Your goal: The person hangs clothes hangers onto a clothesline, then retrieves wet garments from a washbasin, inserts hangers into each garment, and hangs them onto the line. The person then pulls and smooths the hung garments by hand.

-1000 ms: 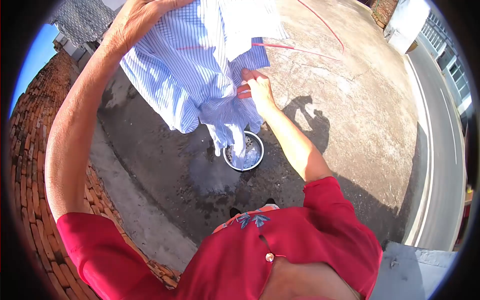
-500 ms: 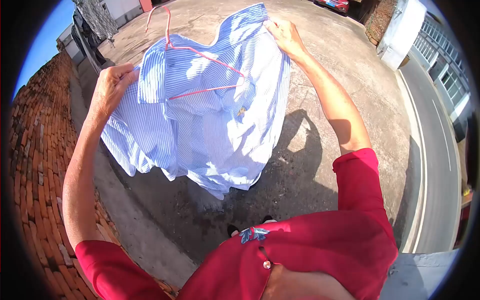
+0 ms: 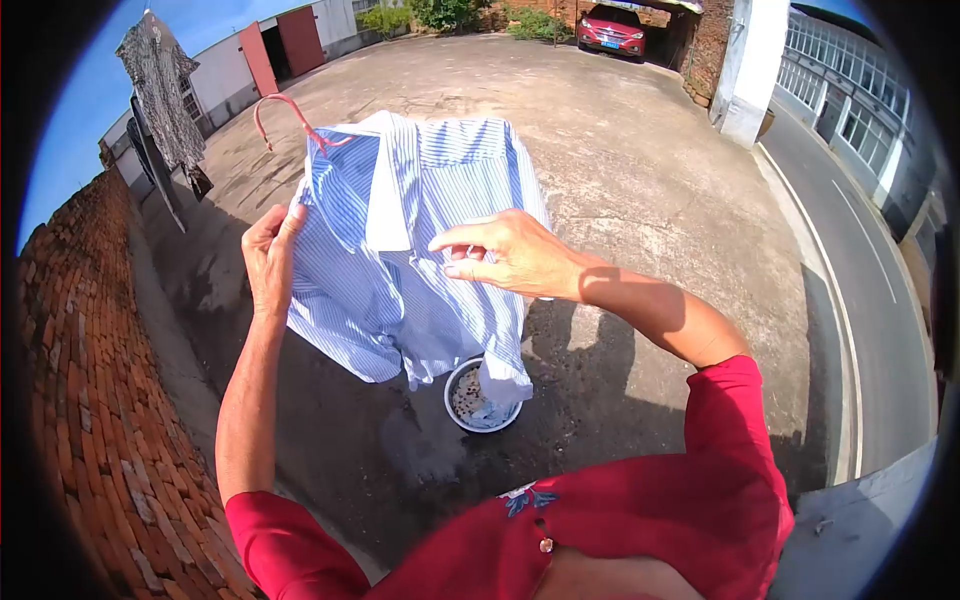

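While draped on a pink hanger (image 3: pixel 290 115), blue-striped shirt (image 3: pixel 420 240) hangs in the air above a metal basin (image 3: pixel 478 398) on wet concrete. Left hand (image 3: pixel 268 255) grip pinches the shirt's side edge; right hand (image 3: pixel 505 255) grip pinches the front placket. Brick wall (image 3: pixel 90 400) left; red car (image 3: pixel 610 28) far off.

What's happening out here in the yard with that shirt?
A person in a red top holds up a blue striped shirt that sits on a pink hanger. The left hand grips the shirt's side edge, and the right hand pinches the front near the placket. Below the shirt, a metal basin stands on wet concrete. A dark patterned garment hangs beside a brick wall.
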The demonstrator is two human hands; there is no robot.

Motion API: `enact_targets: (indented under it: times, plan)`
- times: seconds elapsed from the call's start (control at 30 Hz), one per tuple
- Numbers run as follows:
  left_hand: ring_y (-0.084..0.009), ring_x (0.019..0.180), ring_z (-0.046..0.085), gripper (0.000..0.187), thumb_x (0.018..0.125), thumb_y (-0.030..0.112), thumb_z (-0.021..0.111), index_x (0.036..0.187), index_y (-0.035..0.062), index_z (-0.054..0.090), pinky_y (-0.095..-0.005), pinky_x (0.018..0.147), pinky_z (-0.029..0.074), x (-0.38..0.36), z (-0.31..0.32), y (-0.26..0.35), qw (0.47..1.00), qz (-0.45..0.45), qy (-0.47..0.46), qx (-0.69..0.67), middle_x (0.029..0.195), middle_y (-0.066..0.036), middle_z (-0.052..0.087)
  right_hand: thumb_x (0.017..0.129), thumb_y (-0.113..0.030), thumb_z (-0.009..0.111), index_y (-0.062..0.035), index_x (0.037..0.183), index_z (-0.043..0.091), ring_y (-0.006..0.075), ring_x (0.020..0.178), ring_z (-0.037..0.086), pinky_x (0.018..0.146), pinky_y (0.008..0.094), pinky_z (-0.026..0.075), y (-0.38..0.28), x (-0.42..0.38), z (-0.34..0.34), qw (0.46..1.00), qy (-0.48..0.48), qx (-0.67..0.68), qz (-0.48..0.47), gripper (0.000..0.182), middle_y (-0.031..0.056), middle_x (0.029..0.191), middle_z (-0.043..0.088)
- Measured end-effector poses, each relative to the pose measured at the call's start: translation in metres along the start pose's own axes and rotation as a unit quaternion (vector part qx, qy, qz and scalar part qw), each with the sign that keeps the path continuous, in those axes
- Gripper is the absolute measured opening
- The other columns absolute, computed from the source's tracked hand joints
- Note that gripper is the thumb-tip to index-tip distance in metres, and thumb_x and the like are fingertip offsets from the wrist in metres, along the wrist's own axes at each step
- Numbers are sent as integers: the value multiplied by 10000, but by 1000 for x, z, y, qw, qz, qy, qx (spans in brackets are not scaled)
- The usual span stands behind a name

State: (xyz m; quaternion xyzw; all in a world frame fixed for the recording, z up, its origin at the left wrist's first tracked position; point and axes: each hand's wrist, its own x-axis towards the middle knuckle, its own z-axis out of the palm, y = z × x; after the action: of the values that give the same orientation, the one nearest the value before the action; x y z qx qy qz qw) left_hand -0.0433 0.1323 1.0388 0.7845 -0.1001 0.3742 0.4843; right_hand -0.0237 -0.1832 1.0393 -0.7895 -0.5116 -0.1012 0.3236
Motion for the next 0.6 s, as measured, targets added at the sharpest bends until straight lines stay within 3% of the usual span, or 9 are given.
enact_targets:
  times: [0.07, 0.1, 0.2, 0.3, 0.4, 0.43, 0.53, 0.57, 0.6]
  plan:
    - [-32, 609, 332, 285, 884, 194, 655, 696, 16, 537, -227, 533, 251, -1, -2, 0, 1000, 4, 2, -19, 642, 83, 404, 852, -229, 682, -52, 1191, 587, 227, 799, 629, 725, 343, 500, 14, 3, -15, 974, 184, -130, -28, 394, 109, 938, 635]
    - [-33, 616, 331, 276, 879, 202, 666, 707, 19, 549, -228, 537, 254, -1, -2, 3, 1000, 5, -5, -30, 649, 81, 408, 834, -377, 668, -80, 1172, 591, 269, 858, 603, 708, 376, 479, 23, 14, -25, 937, 247, -220, -110, 456, 123, 958, 605]
    - [-48, 626, 348, 288, 859, 185, 690, 721, -16, 537, -227, 549, 272, 1, 9, 14, 998, 59, 4, -18, 644, 60, 421, 826, -440, 649, -89, 1142, 599, 276, 920, 586, 728, 397, 477, 11, 45, -32, 894, 295, -316, -118, 475, 128, 949, 597]
    - [-49, 620, 369, 260, 851, 179, 698, 753, -30, 578, -241, 532, 305, 1, 14, 16, 997, 74, 15, 7, 626, 41, 439, 832, -480, 632, -116, 1128, 618, 260, 817, 612, 683, 387, 475, 11, 66, -36, 928, 275, -250, -3, 470, 95, 890, 611]
    - [-80, 581, 415, 235, 842, 193, 705, 790, -18, 618, -261, 524, 345, 5, 14, 24, 992, 103, 26, 73, 603, -1, 467, 798, -477, 654, -71, 1054, 622, 300, 744, 611, 642, 457, 460, 8, 77, -43, 918, 227, -326, 3, 480, 122, 826, 587]
    - [-96, 562, 437, 228, 838, 199, 708, 805, -13, 631, -270, 522, 363, 4, 15, 25, 989, 108, 29, 99, 594, -20, 482, 811, -431, 665, -100, 1030, 658, 253, 702, 611, 619, 403, 471, 18, 82, -44, 904, 223, -363, -45, 397, 104, 771, 597]
    - [-213, 553, 520, 213, 821, 211, 714, 832, 9, 647, -299, 540, 406, 1, 17, 33, 970, 161, 22, 182, 619, -94, 537, 804, -299, 687, -60, 944, 681, 205, 641, 610, 597, 355, 492, 22, 92, -63, 981, 60, -171, 72, 277, 92, 713, 620]
    - [-308, 609, 568, 186, 811, 204, 711, 864, 34, 662, -331, 563, 438, 1, 18, 32, 965, 153, 15, 213, 699, -125, 602, 789, -173, 682, -16, 884, 688, 143, 569, 588, 540, 298, 493, 23, 92, -66, 989, 26, -34, 140, 184, 67, 685, 635]
    - [-308, 615, 576, 181, 809, 202, 711, 861, 36, 660, -336, 561, 437, -2, 17, 29, 963, 162, 10, 214, 702, -122, 602, 788, -155, 679, -10, 873, 683, 128, 558, 582, 528, 283, 490, 26, 91, -70, 985, -19, 31, 171, 169, 56, 681, 629]
